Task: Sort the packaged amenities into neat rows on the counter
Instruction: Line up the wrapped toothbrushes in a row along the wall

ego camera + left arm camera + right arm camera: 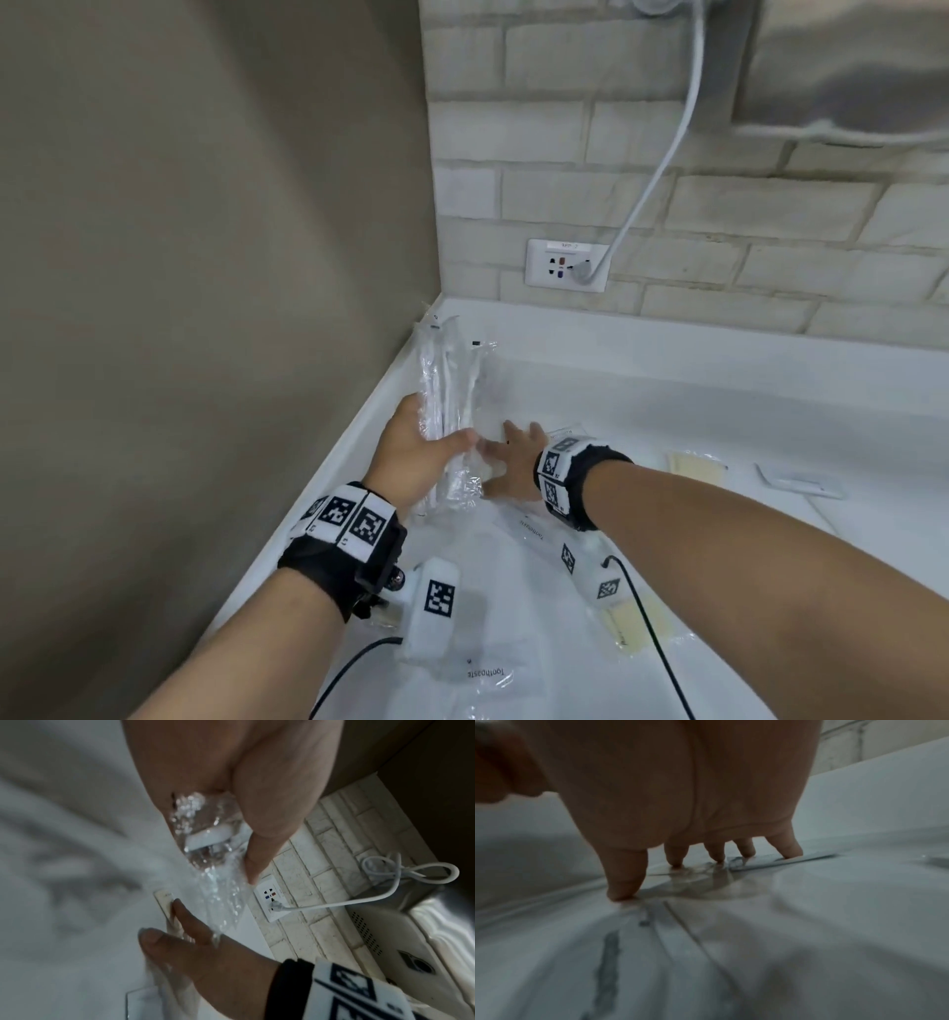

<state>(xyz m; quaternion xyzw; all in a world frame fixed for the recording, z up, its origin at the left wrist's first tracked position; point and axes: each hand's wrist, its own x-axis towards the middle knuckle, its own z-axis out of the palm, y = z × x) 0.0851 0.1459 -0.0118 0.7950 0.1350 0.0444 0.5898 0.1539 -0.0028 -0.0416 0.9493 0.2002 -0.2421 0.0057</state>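
Observation:
My left hand (pixel 418 447) grips a bundle of clear-wrapped toothbrushes (pixel 449 395) lifted over the counter's left edge; in the left wrist view its thumb (pixel 259 845) clamps the crinkled wrap (pixel 205 839). My right hand (pixel 513 457) lies flat beside it with its fingers spread. Their tips (pixel 714 854) press a clear flat packet (pixel 695 882) onto the white counter (pixel 667 390). Toothpaste packets (pixel 485 673) (pixel 531 529) lie nearer me, partly under my wrists.
Yellowish packets (pixel 696 465) (pixel 637 627) and a flat white packet (pixel 801 483) lie to the right. A wall outlet (pixel 567 266) with a plugged white cable (pixel 662 169) sits on the brick backsplash. A beige wall (pixel 205 257) bounds the counter's left side.

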